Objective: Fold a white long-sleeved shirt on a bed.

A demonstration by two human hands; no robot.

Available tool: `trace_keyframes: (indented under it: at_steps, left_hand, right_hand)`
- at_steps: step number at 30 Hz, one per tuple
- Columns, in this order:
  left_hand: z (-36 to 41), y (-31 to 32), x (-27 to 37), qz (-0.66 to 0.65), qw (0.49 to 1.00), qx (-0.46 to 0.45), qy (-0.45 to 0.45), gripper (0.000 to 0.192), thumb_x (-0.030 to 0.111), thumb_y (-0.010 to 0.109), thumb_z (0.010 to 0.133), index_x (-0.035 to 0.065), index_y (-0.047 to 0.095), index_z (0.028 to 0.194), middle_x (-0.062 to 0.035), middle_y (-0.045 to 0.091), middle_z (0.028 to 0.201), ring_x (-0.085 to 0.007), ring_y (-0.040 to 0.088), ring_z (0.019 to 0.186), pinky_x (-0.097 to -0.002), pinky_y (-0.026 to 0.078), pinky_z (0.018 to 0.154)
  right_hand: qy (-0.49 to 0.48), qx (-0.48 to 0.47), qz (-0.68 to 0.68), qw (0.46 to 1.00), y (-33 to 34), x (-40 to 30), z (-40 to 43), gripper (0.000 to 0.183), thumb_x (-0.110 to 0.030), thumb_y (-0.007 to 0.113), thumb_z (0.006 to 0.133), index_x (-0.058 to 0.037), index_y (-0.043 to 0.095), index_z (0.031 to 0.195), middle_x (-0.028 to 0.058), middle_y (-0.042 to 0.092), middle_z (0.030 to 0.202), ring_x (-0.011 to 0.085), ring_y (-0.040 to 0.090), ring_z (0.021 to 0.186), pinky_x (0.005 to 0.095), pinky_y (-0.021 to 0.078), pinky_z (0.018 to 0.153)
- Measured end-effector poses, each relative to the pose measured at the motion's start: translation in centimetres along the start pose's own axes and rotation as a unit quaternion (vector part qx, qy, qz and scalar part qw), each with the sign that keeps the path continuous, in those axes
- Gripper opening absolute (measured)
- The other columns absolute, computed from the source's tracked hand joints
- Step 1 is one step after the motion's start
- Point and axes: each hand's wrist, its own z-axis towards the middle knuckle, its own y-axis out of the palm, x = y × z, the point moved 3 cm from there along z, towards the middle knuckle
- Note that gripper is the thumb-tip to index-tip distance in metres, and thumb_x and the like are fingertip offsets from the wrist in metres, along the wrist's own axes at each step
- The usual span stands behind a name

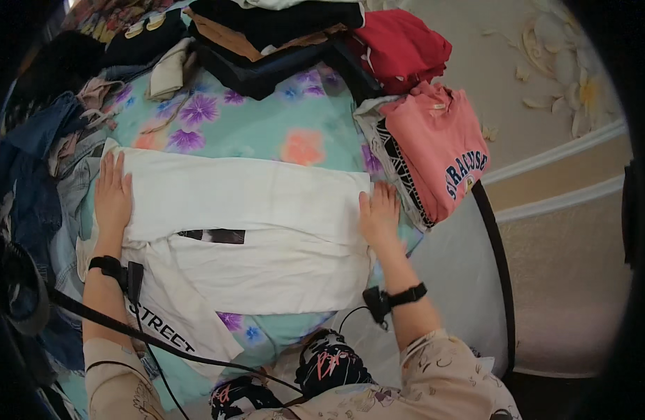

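A white long-sleeved shirt (265, 273) lies spread before me on a flowered turquoise sheet, its far part folded over lengthwise. Part of a dark print shows along the fold, and the near sleeve, which bears black lettering, angles down towards me. My left hand (112, 191) rests flat on the shirt's left end with its fingers pointing away from me. At the opposite end, my right hand (380, 212) lies palm down along the shirt's right edge. Neither hand grips the cloth.
Folded pink shirts (427, 142) and a red garment (404, 47) are stacked at the right. Dark folded clothes (280, 31) line the far side. Denim garments (31, 173) heap up at the left. A black strap (186, 354) crosses near my left forearm. A patterned wall (558, 273) stands right.
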Motion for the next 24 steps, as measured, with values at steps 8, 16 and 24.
trace_keyframes:
  at_steps: [8,16,24]
  left_hand:
    - [-0.2,-0.1,-0.4,0.04,0.998,-0.045,-0.026,0.051,0.03,0.038,0.101,0.0182,0.03,0.15,-0.0104,0.025,0.157,-0.0289,0.023,0.144,-0.0471,0.028,0.111]
    - [-0.7,-0.9,-0.9,0.025,0.999,0.001,-0.037,0.052,0.03,0.042,0.098,0.0194,0.032,0.149,-0.0101,0.031,0.154,-0.029,0.027,0.142,-0.0491,0.029,0.111]
    - [-1.2,-1.9,-0.5,0.028,0.999,0.013,-0.043,0.052,0.032,0.048,0.096,0.0153,0.039,0.144,-0.013,0.034,0.152,-0.0302,0.031,0.14,-0.0499,0.031,0.11]
  right_hand:
    - [-0.417,-0.175,0.123,0.883,0.6,-17.1,-12.9,0.072,-0.033,0.063,0.084,-0.0017,0.036,0.143,0.021,0.035,0.147,0.0341,0.031,0.138,0.0487,0.0224,0.114]
    - [-0.146,-0.03,-0.086,0.985,-1.0,-0.5,-10.6,0.061,-0.029,0.061,0.085,0.0018,0.044,0.135,0.0213,0.047,0.138,0.0431,0.038,0.131,0.0495,0.0236,0.112]
    - [-0.279,0.051,0.277,0.918,-6.7,-17.1,-8.4,0.035,0.001,0.062,0.079,-0.0021,0.061,0.113,0.02,0.056,0.123,0.0381,0.051,0.118,0.0423,0.0386,0.102]
